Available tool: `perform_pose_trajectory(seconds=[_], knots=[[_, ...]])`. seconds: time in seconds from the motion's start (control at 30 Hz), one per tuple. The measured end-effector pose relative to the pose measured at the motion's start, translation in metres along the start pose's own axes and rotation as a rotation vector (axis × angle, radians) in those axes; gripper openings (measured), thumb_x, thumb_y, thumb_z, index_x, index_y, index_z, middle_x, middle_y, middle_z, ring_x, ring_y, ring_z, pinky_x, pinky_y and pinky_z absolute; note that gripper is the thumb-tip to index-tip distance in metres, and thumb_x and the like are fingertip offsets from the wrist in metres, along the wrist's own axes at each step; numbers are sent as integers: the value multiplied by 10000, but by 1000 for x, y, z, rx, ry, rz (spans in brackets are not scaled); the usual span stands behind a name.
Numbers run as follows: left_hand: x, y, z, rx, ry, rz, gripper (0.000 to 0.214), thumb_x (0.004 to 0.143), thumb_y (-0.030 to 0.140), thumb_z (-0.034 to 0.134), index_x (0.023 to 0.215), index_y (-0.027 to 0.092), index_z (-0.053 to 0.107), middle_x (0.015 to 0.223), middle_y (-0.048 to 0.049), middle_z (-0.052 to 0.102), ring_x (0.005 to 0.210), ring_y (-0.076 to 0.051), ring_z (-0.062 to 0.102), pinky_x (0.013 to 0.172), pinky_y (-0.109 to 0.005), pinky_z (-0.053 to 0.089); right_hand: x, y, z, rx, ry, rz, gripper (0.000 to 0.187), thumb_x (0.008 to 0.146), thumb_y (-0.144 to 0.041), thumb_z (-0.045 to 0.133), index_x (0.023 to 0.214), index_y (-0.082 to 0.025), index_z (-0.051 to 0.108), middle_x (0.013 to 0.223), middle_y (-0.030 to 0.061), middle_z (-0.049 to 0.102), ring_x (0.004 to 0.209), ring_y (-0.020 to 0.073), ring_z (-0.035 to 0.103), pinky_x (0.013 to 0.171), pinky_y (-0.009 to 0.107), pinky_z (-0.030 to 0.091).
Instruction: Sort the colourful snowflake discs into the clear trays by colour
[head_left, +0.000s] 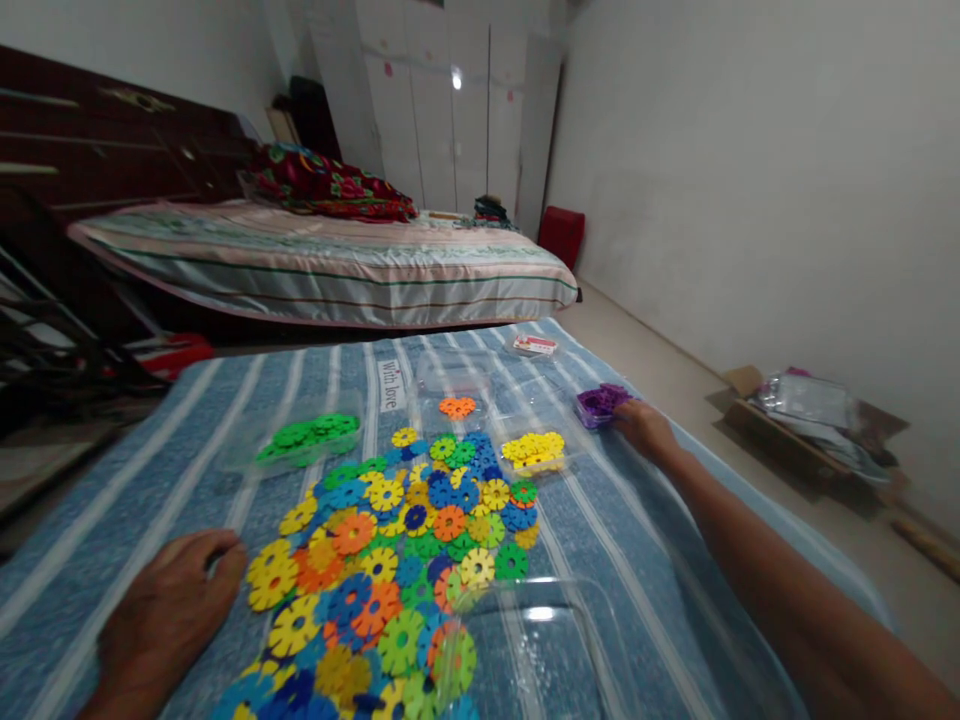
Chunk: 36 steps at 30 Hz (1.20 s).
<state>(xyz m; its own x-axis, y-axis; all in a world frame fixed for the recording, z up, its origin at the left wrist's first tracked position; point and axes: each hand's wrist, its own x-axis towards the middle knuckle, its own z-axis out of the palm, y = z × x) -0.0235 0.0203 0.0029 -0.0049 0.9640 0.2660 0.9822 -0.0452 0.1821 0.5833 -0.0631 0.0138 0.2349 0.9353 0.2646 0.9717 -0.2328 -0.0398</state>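
A spread of flower-shaped plastic discs (382,565) in yellow, green, blue and orange covers the middle of the striped cloth (645,560). Left of the discs, my left hand (176,600) rests on the cloth, its fingers curled in and nothing visible in them. My right hand (646,430) reaches to the far right edge, fingers closed at the side of a small clear container of purple pieces (602,400); its fingertips are partly hidden. Other clear containers carry green discs (311,438), yellow discs (534,450) and orange discs (457,407).
An empty clear plastic box (536,640) lies at the near side, overlapping some discs. At the far edge sits a small box with a red label (535,345). A bed (337,270) stands beyond; an open cardboard box (806,420) is on the floor at right.
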Motion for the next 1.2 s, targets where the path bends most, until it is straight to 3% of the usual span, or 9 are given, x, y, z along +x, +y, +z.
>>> perform_pose_trajectory(seconds=[0.23, 0.37, 0.53, 0.67, 0.8, 0.9, 1.03, 1.1, 1.2], knots=[[-6, 16, -13, -107, -34, -78, 329, 750, 470, 344, 760, 254, 593, 1011, -101, 673, 934, -313, 635, 832, -453, 523, -21, -15, -8, -9, 78, 23, 259, 882, -161, 557, 1102, -175, 694, 1130, 110, 687, 1076, 232, 612, 868, 313, 489], [-6, 11, -6, -133, 18, -56, 303, 746, 464, 379, 760, 259, 602, 1022, -78, 674, 943, -297, 627, 839, -440, 519, -65, -46, -30, 163, 65, -35, 236, 914, -252, 515, 1031, -180, 707, 983, 97, 721, 870, 218, 665, 759, 311, 498], [-5, 9, -3, -58, -36, -71, 374, 812, 454, 331, 844, 223, 623, 1105, -103, 661, 989, -283, 626, 848, -408, 514, -137, -101, -60, 513, -316, -62, 348, 932, -428, 502, 1091, -187, 694, 661, 12, 679, 577, 169, 608, 561, 260, 412], [-6, 13, -6, -34, -60, -75, 389, 841, 427, 317, 877, 211, 639, 1137, -107, 655, 999, -276, 629, 820, -389, 513, -170, -125, -69, 629, -497, -42, 383, 900, -421, 523, 1151, -181, 685, 631, 0, 659, 563, 161, 581, 542, 255, 369], [-9, 15, -7, -18, -62, -53, 383, 855, 397, 320, 902, 194, 641, 1146, -114, 653, 1028, -271, 619, 845, -372, 499, -183, -127, -73, 771, -479, 42, 500, 937, -542, 417, 1193, -196, 672, 711, 22, 670, 650, 199, 607, 599, 294, 429], [-12, 19, -9, -12, -53, -65, 372, 870, 382, 332, 923, 183, 642, 1154, -104, 652, 1043, -251, 614, 853, -340, 489, -192, -128, -76, 832, -610, 17, 492, 866, -596, 518, 1191, -256, 664, 649, -12, 629, 605, 207, 585, 571, 302, 414], [-16, 22, -10, -26, -33, -46, 325, 880, 341, 375, 917, 170, 649, 1098, -97, 661, 1023, -227, 614, 842, -306, 477, -205, -138, -80, 766, -744, -170, 186, 841, -399, 540, 874, -261, 660, 681, 0, 638, 623, 200, 596, 571, 292, 393], [-18, 22, -9, -41, -18, -17, 300, 879, 324, 399, 906, 161, 649, 1068, -100, 661, 1011, -222, 611, 828, -298, 474, -206, -142, -82, 709, -747, -245, 171, 853, -302, 473, 750, -241, 595, 698, 15, 648, 636, 193, 607, 583, 288, 398], [-20, 22, -8, -51, -1, 9, 272, 885, 307, 413, 893, 162, 643, 1046, -92, 660, 976, -205, 607, 812, -284, 467, -196, -137, -87, 680, -698, -284, 203, 870, -259, 431, 779, -243, 613, 724, 23, 677, 650, 193, 630, 589, 281, 426]])
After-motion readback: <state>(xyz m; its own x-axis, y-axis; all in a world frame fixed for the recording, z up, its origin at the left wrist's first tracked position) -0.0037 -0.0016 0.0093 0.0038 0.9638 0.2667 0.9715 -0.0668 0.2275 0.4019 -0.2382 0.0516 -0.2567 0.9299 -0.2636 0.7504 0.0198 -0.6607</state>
